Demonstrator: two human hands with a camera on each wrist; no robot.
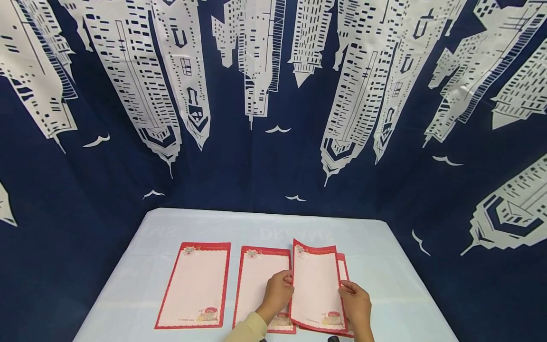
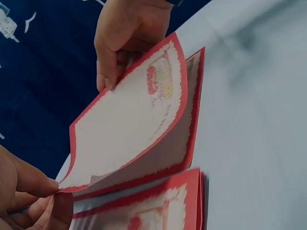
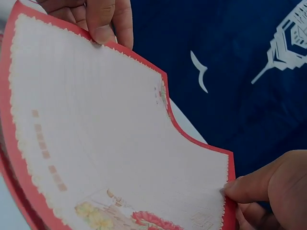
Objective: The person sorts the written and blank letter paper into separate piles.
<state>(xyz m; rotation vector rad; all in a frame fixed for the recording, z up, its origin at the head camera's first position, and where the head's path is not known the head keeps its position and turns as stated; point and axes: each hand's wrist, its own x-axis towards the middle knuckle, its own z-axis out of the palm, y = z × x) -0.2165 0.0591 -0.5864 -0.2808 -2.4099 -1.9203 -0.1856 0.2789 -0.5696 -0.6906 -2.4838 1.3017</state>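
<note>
A red-bordered sheet of letter paper [image 1: 317, 287] is held up off the table, bowed between both hands. My left hand [image 1: 278, 293] pinches its left edge between thumb and fingers, as the left wrist view shows too. At its right edge my right hand [image 1: 356, 301] pinches it, the thumb on the printed face [image 3: 144, 120]. Beneath the raised sheet lies another red-bordered sheet [image 1: 343, 266], mostly covered. A middle red-bordered stack [image 1: 260, 273] lies just left of it, partly hidden by my left hand; its edge looks several sheets thick in the left wrist view.
Further left on the white-covered table [image 1: 128, 294] lies another red-bordered sheet [image 1: 194, 285]. A dark blue cloth [image 1: 252, 166] with white building prints hangs behind the table. A small dark object [image 1: 333, 339] shows at the bottom edge of the head view.
</note>
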